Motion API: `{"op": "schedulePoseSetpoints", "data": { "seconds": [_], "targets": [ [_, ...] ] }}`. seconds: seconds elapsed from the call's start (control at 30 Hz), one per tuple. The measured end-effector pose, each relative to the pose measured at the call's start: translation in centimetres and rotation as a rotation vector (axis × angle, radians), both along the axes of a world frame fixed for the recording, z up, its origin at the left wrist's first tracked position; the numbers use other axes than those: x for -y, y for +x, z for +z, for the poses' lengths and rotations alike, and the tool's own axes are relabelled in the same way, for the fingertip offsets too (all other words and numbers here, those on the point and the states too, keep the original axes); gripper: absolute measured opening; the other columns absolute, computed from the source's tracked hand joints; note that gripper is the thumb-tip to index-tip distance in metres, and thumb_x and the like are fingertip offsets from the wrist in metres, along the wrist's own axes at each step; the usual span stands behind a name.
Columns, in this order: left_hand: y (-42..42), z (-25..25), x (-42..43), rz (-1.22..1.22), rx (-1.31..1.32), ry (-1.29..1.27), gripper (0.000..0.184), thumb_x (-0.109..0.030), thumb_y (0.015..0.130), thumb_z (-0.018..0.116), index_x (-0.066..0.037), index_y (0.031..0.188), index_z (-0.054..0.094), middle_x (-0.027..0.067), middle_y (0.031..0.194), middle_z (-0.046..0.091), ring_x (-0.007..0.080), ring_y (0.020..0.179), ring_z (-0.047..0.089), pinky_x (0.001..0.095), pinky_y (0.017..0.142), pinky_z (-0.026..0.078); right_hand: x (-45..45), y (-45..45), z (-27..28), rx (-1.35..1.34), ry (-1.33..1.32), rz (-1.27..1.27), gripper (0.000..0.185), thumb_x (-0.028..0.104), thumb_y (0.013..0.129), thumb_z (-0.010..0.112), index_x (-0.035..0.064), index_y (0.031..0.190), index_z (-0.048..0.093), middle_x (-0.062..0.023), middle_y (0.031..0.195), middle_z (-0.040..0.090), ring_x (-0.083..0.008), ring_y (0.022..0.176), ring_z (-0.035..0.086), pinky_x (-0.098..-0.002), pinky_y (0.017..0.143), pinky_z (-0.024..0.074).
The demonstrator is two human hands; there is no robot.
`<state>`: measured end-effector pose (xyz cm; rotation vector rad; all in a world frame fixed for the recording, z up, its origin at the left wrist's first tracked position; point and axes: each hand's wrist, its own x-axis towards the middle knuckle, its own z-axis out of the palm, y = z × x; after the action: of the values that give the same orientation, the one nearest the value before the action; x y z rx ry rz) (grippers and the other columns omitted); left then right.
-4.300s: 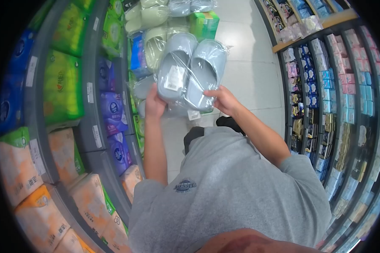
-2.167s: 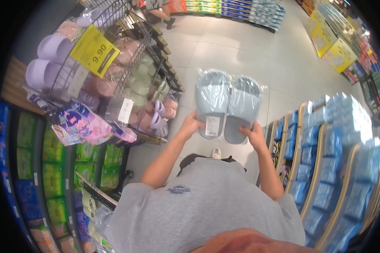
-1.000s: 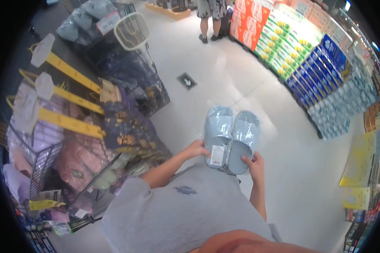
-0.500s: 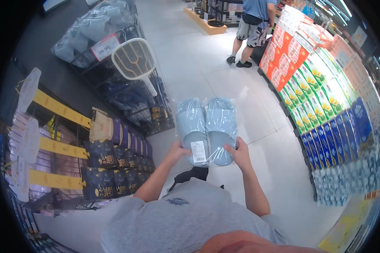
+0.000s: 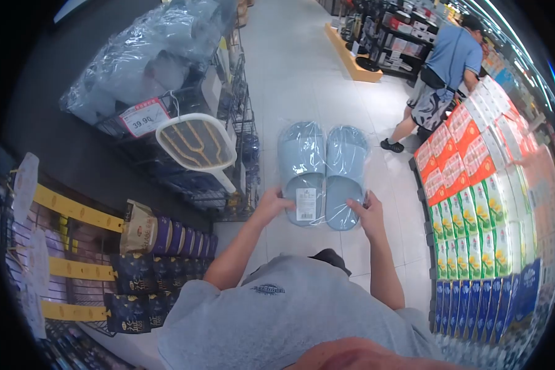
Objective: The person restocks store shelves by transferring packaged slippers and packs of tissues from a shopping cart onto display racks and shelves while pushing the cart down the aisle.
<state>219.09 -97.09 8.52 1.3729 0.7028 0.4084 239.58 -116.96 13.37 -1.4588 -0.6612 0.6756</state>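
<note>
Left grip (image 5: 274, 205) and right grip (image 5: 370, 214) clasp bagged blue slippers (image 5: 301, 153); beyond left grip, a price card (image 5: 143, 118) reads 39.90.

1. I count two light-blue slippers (image 5: 302, 151), side by side.
2. One white label (image 5: 305, 205), on the slipper at left.
3. Two bare hands: one left hand (image 5: 274, 206), one right hand (image 5: 369, 214).
4. One racket (image 5: 196, 142) with a pale rim, hanging by the rack.
5. One price card (image 5: 144, 117), which I read as 39.90.
6. Three yellow strips (image 5: 80, 208), one above another.
7. One gold pouch (image 5: 139, 228), and at least four purple pouches (image 5: 163, 236).
8. Two rows of black pouches (image 5: 132, 274).
9. Two rows of green-and-white packs (image 5: 468, 213).
10. One other person (image 5: 453, 58).
</note>
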Motion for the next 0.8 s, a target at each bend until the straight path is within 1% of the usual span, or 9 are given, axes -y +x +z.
{"op": "schedulePoseSetpoints", "data": {
  "seconds": [0.27, 0.33, 0.37, 0.43, 0.5, 0.6, 0.63, 0.7, 0.8],
  "targets": [
    [10.8, -4.5, -7.4, 0.167, 0.18, 0.1, 0.068, 0.005, 0.057, 0.071, 0.003, 0.122, 0.051, 0.008, 0.104, 0.063, 0.0173, 0.093, 0.061, 0.0309, 0.084, 0.047, -12.0, 16.7, -6.9, -0.088, -0.026, 0.264, 0.024, 0.007, 0.075, 0.075, 0.0011, 0.094, 0.06, -0.0023, 0.083, 0.063, -0.008, 0.074, 0.056, -0.0232, 0.068, 0.0457],
    [13.2, -7.4, -10.7, 0.267, -0.085, 0.305, 0.048, -0.015, 0.054, 0.081, 0.002, 0.094, 0.061, 0.0068, 0.077, 0.06, 0.0153, 0.068, 0.055, 0.0303, 0.06, 0.044, -16.3, 21.6, -7.7, -0.003, -0.111, 0.37, 0.027, 0.007, 0.075, 0.075, 0.0005, 0.096, 0.061, -0.0024, 0.085, 0.064, -0.0085, 0.076, 0.058, -0.0235, 0.069, 0.0466],
    [14.6, -7.6, -12.2, 0.333, -0.06, 0.331, 0.047, -0.015, 0.054, 0.081, 0.002, 0.092, 0.06, 0.0058, 0.072, 0.056, 0.0144, 0.066, 0.052, 0.029, 0.059, 0.043, -18.3, 24.0, -6.8, -0.004, -0.121, 0.404, 0.027, 0.007, 0.075, 0.075, 0.0005, 0.096, 0.061, -0.0024, 0.085, 0.064, -0.0085, 0.076, 0.058, -0.0235, 0.069, 0.0466],
    [17.7, -3.9, -15.2, 0.411, -0.04, 0.356, 0.047, -0.016, 0.054, 0.08, 0.002, 0.093, 0.06, 0.0059, 0.072, 0.057, 0.0147, 0.066, 0.052, 0.0289, 0.059, 0.043, -24.1, 27.2, -1.0, 0.158, -0.187, 0.489, 0.032, 0.008, 0.075, 0.076, -0.0006, 0.102, 0.061, -0.0022, 0.085, 0.064, -0.008, 0.076, 0.058, -0.0231, 0.068, 0.0463],
    [20.2, 2.8, -17.8, 0.485, -0.051, 0.471, 0.047, -0.016, 0.056, 0.079, 0.002, 0.095, 0.06, 0.0062, 0.072, 0.057, 0.0151, 0.066, 0.053, 0.0288, 0.06, 0.043, -30.4, 30.4, 0.5, 0.053, 0.047, 0.599, 0.037, 0.01, 0.075, 0.076, -0.0019, 0.106, 0.061, -0.0016, 0.084, 0.064, -0.007, 0.073, 0.056, -0.0226, 0.066, 0.0451],
    [22.1, 9.5, -21.9, 0.582, -0.219, 0.69, 0.049, -0.016, 0.06, 0.077, 0.001, 0.101, 0.059, 0.0081, 0.077, 0.061, 0.0154, 0.067, 0.055, 0.0292, 0.061, 0.045, -39.8, 34.1, 3.9, 0.232, 0.037, 0.722, 0.039, 0.012, 0.075, 0.076, -0.0026, 0.108, 0.06, -0.0031, 0.091, 0.065, -0.0077, 0.079, 0.057, -0.0223, 0.067, 0.0452],
    [22.8, 12.6, -22.8, 0.611, -0.191, 0.689, 0.048, -0.015, 0.061, 0.076, 0.001, 0.102, 0.058, 0.0078, 0.078, 0.061, 0.0166, 0.068, 0.057, 0.0297, 0.061, 0.046, -41.7, 33.5, 8.0, 0.277, 0.047, 0.736, 0.04, 0.012, 0.076, 0.076, -0.0025, 0.109, 0.059, -0.0045, 0.093, 0.064, -0.0094, 0.082, 0.057, -0.0243, 0.072, 0.0459],
    [23.6, 16.8, -25.2, 0.679, -0.198, 0.738, 0.051, -0.01, 0.063, 0.075, 0.001, 0.11, 0.057, 0.0092, 0.087, 0.064, 0.0173, 0.076, 0.059, 0.0299, 0.07, 0.048, -48.7, 34.8, 9.0, 0.397, 0.173, 0.786, 0.041, 0.008, 0.076, 0.074, -0.0022, 0.111, 0.056, -0.0083, 0.099, 0.065, -0.0138, 0.094, 0.059, -0.0284, 0.082, 0.047],
    [23.4, 21.2, -29.7, 0.753, -0.208, 0.782, 0.055, -0.012, 0.066, 0.074, 0.0, 0.117, 0.054, 0.0077, 0.098, 0.064, 0.0149, 0.082, 0.059, 0.0284, 0.074, 0.047, -56.3, 33.4, 14.2, 0.212, 0.481, 0.907, 0.051, 0.004, 0.076, 0.073, -0.0032, 0.121, 0.049, -0.0115, 0.103, 0.065, -0.0168, 0.093, 0.061, -0.0289, 0.08, 0.0479]
  ]
}}
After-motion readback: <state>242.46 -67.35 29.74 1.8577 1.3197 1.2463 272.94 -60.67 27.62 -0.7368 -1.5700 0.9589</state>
